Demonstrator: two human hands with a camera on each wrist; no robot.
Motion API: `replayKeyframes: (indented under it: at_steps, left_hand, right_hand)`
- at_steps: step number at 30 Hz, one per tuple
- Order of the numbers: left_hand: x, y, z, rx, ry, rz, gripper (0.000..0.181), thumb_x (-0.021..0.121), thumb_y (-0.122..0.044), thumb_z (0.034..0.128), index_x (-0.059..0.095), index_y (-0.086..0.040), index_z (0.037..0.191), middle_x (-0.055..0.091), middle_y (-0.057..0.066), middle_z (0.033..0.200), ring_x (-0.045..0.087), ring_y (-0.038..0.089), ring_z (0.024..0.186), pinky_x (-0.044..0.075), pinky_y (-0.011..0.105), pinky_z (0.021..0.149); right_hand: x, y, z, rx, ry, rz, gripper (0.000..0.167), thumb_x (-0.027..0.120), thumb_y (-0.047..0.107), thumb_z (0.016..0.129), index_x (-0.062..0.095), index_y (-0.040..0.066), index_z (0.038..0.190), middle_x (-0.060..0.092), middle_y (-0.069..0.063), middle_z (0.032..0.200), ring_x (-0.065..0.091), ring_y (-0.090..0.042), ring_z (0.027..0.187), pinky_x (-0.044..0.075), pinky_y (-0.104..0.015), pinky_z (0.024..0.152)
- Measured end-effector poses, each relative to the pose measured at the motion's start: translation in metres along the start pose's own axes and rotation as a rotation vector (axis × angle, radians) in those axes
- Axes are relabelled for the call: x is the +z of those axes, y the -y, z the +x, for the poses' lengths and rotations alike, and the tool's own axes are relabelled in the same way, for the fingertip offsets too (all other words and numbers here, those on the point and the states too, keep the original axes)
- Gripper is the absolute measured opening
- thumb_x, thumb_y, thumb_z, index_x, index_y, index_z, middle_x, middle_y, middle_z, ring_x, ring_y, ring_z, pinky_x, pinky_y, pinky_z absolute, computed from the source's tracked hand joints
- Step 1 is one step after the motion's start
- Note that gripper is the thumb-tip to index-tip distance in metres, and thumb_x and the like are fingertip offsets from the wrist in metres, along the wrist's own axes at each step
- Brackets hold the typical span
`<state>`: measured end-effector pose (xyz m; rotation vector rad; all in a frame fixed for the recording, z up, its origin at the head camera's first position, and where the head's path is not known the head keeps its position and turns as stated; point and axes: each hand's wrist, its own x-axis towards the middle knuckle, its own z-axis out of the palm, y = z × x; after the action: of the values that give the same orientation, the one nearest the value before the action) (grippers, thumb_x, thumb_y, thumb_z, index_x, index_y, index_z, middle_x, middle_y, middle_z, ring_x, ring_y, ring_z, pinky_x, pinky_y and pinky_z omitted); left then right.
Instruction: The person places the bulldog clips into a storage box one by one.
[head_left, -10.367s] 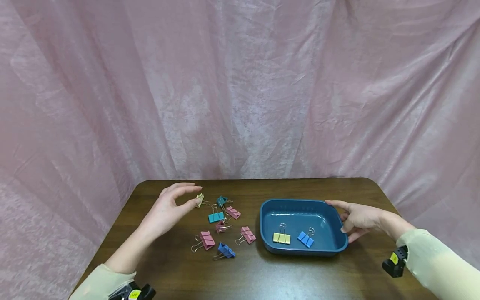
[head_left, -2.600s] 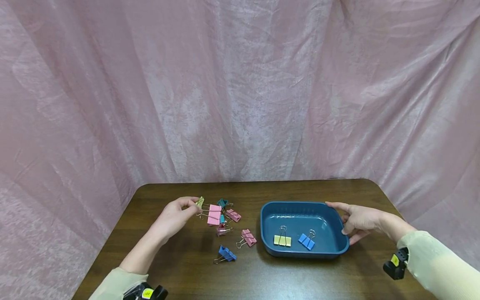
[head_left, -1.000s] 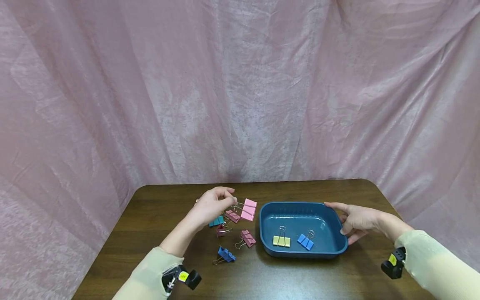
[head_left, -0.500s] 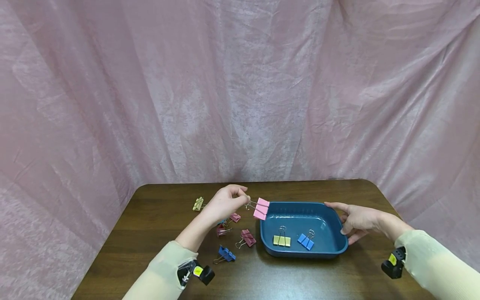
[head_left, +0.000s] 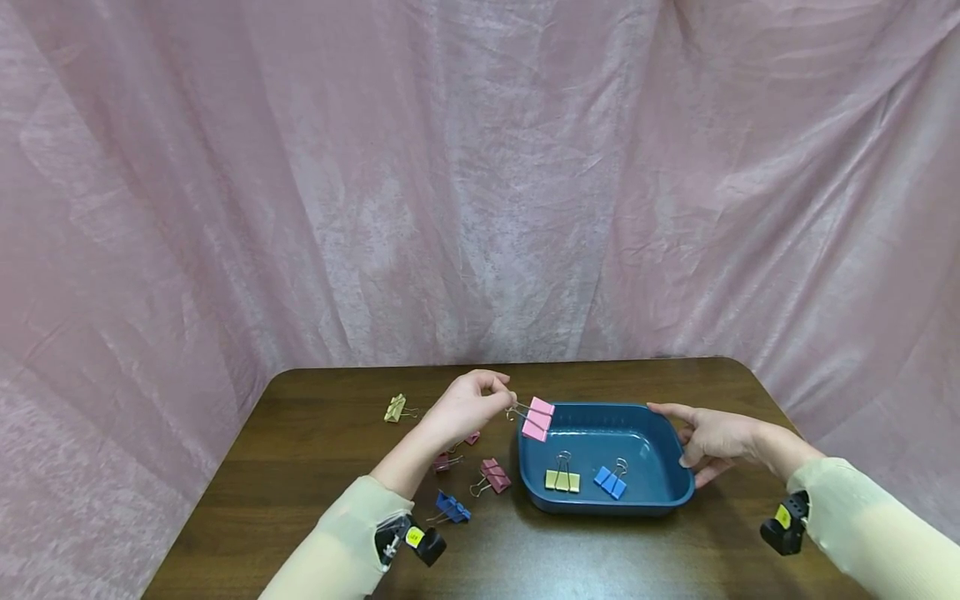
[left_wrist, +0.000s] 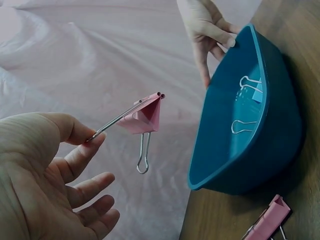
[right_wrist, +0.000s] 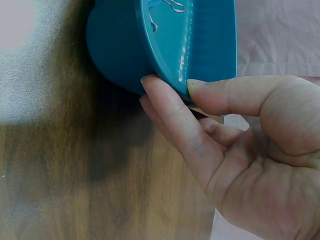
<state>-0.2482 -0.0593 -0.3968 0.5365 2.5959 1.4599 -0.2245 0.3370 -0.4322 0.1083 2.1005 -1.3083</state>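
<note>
My left hand (head_left: 467, 408) pinches one wire handle of a pink binder clip (head_left: 538, 419) between thumb and forefinger. The clip hangs in the air over the left edge of a blue plastic tray (head_left: 607, 505), its other handle dangling down in the left wrist view. At the tray's right end my right hand (head_left: 723, 435) grips the rim, thumb (right_wrist: 225, 95) on the inner side and fingers outside. Inside the tray lie a yellow binder clip (head_left: 562, 481) and a blue binder clip (head_left: 611, 482), apart from each other.
Left of the tray, loose on the wooden table (head_left: 300, 500), are a yellow clip (head_left: 395, 408), a pink clip (head_left: 495, 475), a blue clip (head_left: 453, 507) and a dark pink clip (head_left: 442, 462). My left arm hides others. A pink curtain (head_left: 480, 208) hangs behind.
The pink clip, on the table at first, was lifted by my left hand and has travelled right to the tray's left edge. My right hand stays on the rim.
</note>
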Motion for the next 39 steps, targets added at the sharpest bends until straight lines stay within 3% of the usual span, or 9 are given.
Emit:
replayKeyframes:
  at_steps: [9,16,26,33,39]
  left_hand:
    - [0.009,-0.003,0.006,-0.012,0.015,0.003,0.021,0.069,-0.026,0.0927,0.074,-0.009,0.081,0.064,0.011,0.133,0.052,0.030,0.131,0.044,0.048,0.103]
    - [0.015,-0.005,0.014,0.006,0.019,0.043,0.019,0.068,-0.025,0.0924,0.076,-0.011,0.082,0.066,0.009,0.130,0.055,0.029,0.129,0.046,0.044,0.098]
    - [0.024,-0.009,0.023,-0.021,0.042,0.054,0.024,0.067,-0.029,0.0920,0.078,-0.009,0.086,0.065,0.009,0.135,0.055,0.025,0.131,0.047,0.038,0.093]
    - [0.035,-0.002,0.029,-0.037,0.037,0.116,0.021,0.070,-0.032,0.0908,0.072,-0.020,0.073,0.069,-0.004,0.113,0.059,0.018,0.106,0.047,0.037,0.085]
    - [0.041,0.002,0.030,-0.045,0.033,0.163,0.021,0.071,-0.032,0.0911,0.076,-0.016,0.080,0.068,-0.010,0.097,0.058,0.016,0.095,0.046,0.033,0.078]
  right_hand:
    - [0.000,0.000,0.000,-0.005,0.006,-0.006,0.105,0.064,-0.020,0.078,0.017,0.017,0.164,0.055,-0.030,0.133,0.070,-0.039,0.092,0.061,-0.049,0.067]
    - [-0.002,-0.002,-0.001,-0.014,0.016,0.004,0.105,0.062,-0.022,0.078,0.015,0.016,0.164,0.053,-0.033,0.135,0.070,-0.039,0.093,0.061,-0.050,0.068]
    - [-0.001,-0.001,-0.003,-0.014,0.015,0.004,0.105,0.062,-0.021,0.077,0.016,0.016,0.164,0.052,-0.034,0.136,0.070,-0.040,0.094,0.060,-0.050,0.068]
    - [0.000,-0.001,-0.004,-0.017,0.017,-0.005,0.106,0.061,-0.023,0.077,0.015,0.016,0.164,0.056,-0.030,0.132,0.070,-0.039,0.092,0.060,-0.051,0.068]
    - [0.002,-0.001,-0.004,-0.015,0.023,0.010,0.107,0.061,-0.023,0.077,0.015,0.017,0.165,0.056,-0.030,0.133,0.070,-0.039,0.092,0.060,-0.052,0.069]
